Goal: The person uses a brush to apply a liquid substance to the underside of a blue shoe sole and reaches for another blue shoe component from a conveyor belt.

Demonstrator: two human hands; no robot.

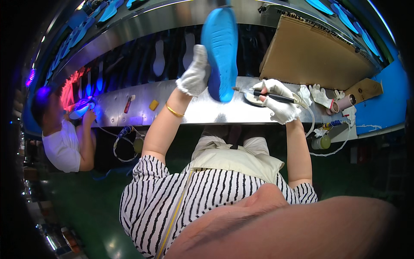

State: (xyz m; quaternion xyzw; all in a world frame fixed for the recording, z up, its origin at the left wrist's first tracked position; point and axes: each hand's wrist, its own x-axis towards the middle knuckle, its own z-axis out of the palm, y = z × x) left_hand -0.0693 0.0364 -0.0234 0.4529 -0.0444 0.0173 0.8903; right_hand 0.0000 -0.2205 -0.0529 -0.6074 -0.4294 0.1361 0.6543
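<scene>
My left hand [195,74], in a white knit glove, grips the left edge of a long blue shoe sole [222,47], its thumb pointing up. The sole stands nearly upright with its creased face toward me; my fingers behind it are hidden. My gloved right hand [278,100] is closed around a slim black-handled pen-like tool [280,96] with a pale hose at its back end. The tool's thin tip points left, close to the sole's lower end; I cannot tell whether they touch. Under that hand a pale, dark-rimmed sole-shaped piece [253,100] lies on the metal bench [172,115].
A large cardboard sheet [317,52] leans behind my right hand. Spare white gloves [320,96], a pinkish roll [344,103] and a hose fitting [334,125] are at right. A yellow block [154,105] and red-handled tool [128,104] lie left. A co-worker [64,138] sits further left.
</scene>
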